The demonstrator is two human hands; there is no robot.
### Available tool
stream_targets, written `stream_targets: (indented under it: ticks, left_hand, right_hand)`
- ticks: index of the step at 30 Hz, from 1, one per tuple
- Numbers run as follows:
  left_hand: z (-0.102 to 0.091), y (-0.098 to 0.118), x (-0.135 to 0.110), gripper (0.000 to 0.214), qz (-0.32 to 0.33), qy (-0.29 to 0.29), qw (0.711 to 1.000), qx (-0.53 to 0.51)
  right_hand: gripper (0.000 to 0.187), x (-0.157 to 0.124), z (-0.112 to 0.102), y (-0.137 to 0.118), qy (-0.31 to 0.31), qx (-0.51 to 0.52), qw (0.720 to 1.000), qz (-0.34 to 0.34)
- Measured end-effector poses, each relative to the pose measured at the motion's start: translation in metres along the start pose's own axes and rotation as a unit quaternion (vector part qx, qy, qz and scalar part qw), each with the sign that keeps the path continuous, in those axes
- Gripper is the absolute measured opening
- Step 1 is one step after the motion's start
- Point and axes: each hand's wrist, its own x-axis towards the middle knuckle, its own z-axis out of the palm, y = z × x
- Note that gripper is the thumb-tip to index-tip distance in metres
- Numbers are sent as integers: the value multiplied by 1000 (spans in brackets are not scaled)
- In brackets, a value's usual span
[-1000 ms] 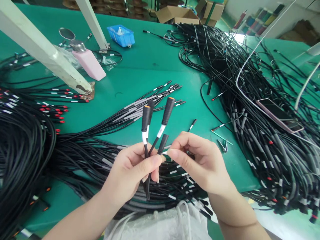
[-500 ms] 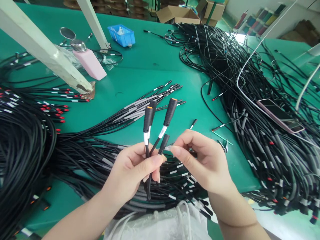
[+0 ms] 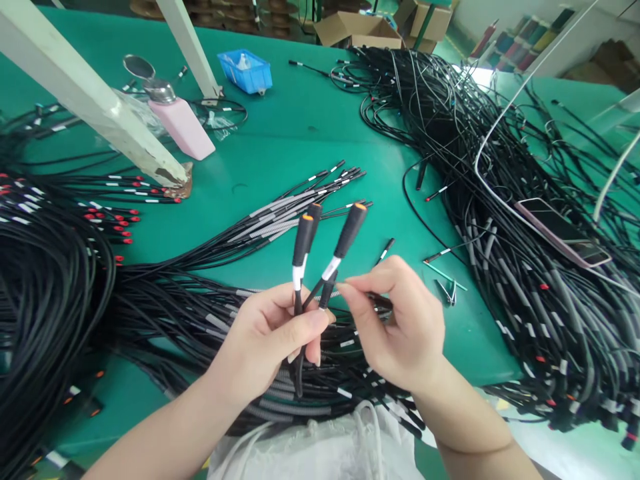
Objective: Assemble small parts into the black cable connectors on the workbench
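My left hand (image 3: 270, 337) pinches a branched black cable (image 3: 299, 303) between thumb and fingers. Thick black connectors with orange ends, among them a left connector (image 3: 302, 240) and a right connector (image 3: 350, 230), point up from it, with white labels below. A shorter, thinner black connector (image 3: 327, 292) sticks up just above my left thumb, partly behind the right connector's label. My right hand (image 3: 400, 327) is closed, thumb and forefinger tips pressed together right beside that short connector. Whatever lies between those tips is too small to make out.
Bundles of black cables (image 3: 165, 300) lie under and left of my hands. A large cable heap (image 3: 450, 153) covers the right side, a phone (image 3: 563, 230) on it. Small snips (image 3: 447, 292) lie right of my hand. A pink bottle (image 3: 183, 127) and blue bin (image 3: 245, 70) stand farther back.
My right hand has moved slightly left and its fingertips have closed together at the short connector. The orange-ended connectors have tilted a little to the right in my left hand.
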Motion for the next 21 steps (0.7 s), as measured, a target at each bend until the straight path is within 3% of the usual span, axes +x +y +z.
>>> stream_targets:
  ticks: [13,16,21]
  left_hand:
    - [7,-1,2,20,2,37,999,-5]
    - [6,-1,3,22,-1,7,1000,-3]
    - [1,-4,6,21,0,-8,1000,-17]
  right_hand:
    - [17,2,-2,5,-2,-7,1000,3]
    - [17,3,-2,9,-12,2,1000,12]
    - [16,3,-3,13,46,11,998,49]
